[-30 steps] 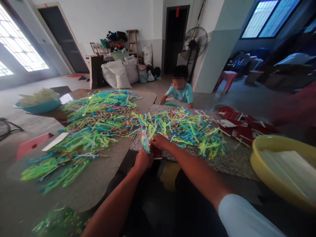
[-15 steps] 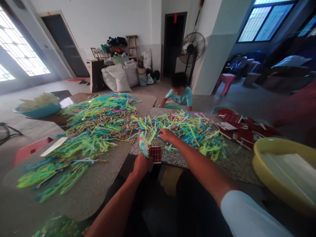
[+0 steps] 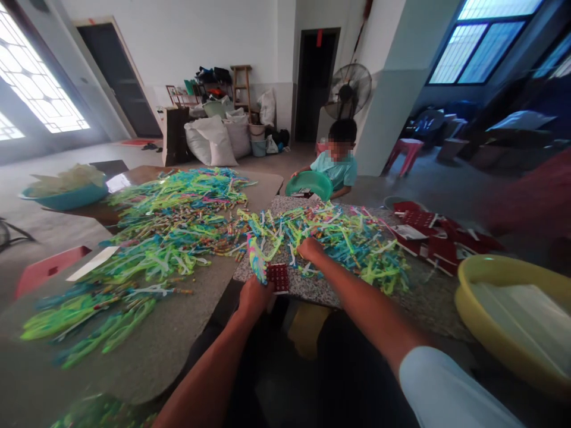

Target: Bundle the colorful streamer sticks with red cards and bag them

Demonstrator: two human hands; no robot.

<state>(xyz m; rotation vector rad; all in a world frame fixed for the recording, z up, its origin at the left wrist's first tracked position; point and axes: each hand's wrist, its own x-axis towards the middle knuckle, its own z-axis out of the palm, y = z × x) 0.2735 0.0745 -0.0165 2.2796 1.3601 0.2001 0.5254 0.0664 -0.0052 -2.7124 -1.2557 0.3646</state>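
Observation:
My left hand [image 3: 255, 298] is closed around a bundle of neon green, blue, pink and white cords [image 3: 257, 259], which stands up from the fist. A dark red card [image 3: 278, 278] with rows of small light marks juts out beside that hand; whether the fingers grip it is hidden. My right hand [image 3: 311, 249] reaches the near edge of a tangled pile of cords [image 3: 343, 235] on a speckled stone slab [image 3: 314, 290]. Its fingers are pinched together, and what lies between them is too small to make out.
More cords with beaded ends [image 3: 178, 220] cover the left table. Dark red cards [image 3: 414, 223] and a yellow basin [image 3: 473, 285] are at right. Across the slab, a person [image 3: 341, 169] holds a green basin [image 3: 314, 181]. A blue basin [image 3: 66, 201] stands far left.
My right hand has moved slightly right and down along the pile. The person opposite has risen a little and now holds the green basin tilted up. My left hand keeps its bundle.

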